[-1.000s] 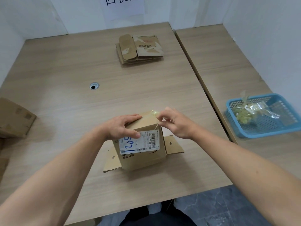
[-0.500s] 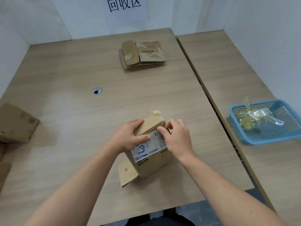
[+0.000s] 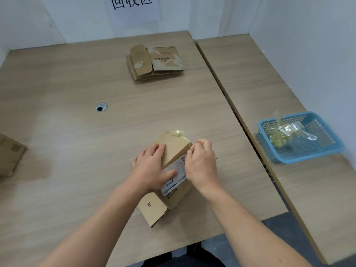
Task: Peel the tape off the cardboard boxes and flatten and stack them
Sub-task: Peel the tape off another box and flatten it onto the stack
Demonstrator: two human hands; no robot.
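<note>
Cardboard comes first: a left box (image 3: 9, 153) sits at the far left edge of the worktop (image 3: 57, 151). Next we see a small round hole (image 3: 101, 107) in the wood. In the middle, near the front edge, is the box (image 3: 174, 149). It is tipped up on one end, with a flap (image 3: 152, 209) lying open toward us.

The left hand (image 3: 150, 168) holds it, fingers spread over its left side and thumb across the white label (image 3: 171, 185). A scrunched bit of tape (image 3: 176, 132) sticks up at the top. Far behind lies a stack (image 3: 156, 62) of flat boxes.

The right hand (image 3: 200, 164) is on the box's right edge, fingers curled. We cannot tell if they pinch anything. On the second worktop (image 3: 260, 83) sits a blue basket (image 3: 308, 154) with peeled tape (image 3: 279, 135) inside.
</note>
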